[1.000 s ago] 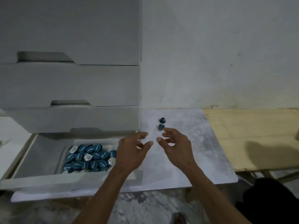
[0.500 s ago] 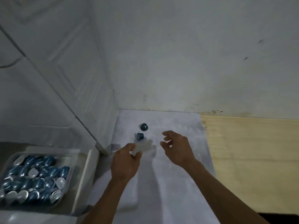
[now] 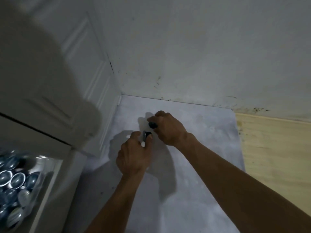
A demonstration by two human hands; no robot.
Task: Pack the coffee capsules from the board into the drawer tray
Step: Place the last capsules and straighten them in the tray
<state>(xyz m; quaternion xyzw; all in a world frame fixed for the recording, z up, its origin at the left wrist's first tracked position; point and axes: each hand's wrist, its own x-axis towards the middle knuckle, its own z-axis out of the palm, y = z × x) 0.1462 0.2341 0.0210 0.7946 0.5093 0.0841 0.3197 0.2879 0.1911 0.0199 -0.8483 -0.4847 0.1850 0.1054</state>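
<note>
Two dark blue coffee capsules lie on the pale grey board (image 3: 193, 148). My left hand (image 3: 133, 155) pinches the nearer capsule (image 3: 146, 135) between thumb and fingers, its silver rim showing. My right hand (image 3: 168, 128) curls over the farther capsule (image 3: 152, 124) and grips it. At the lower left, the clear drawer tray (image 3: 50, 167) holds several blue capsules (image 3: 16, 180) with silver lids.
A white drawer cabinet (image 3: 50, 81) rises on the left, its open bottom drawer (image 3: 55, 190) holding the tray. A stained white wall (image 3: 202, 56) stands behind the board. A light wooden surface (image 3: 277, 157) adjoins the board on the right.
Both hands reached forward to the two capsules and closed on them, left on the nearer, right on the farther. The camera moved closer and tilted, so the drawer slid to the lower left.
</note>
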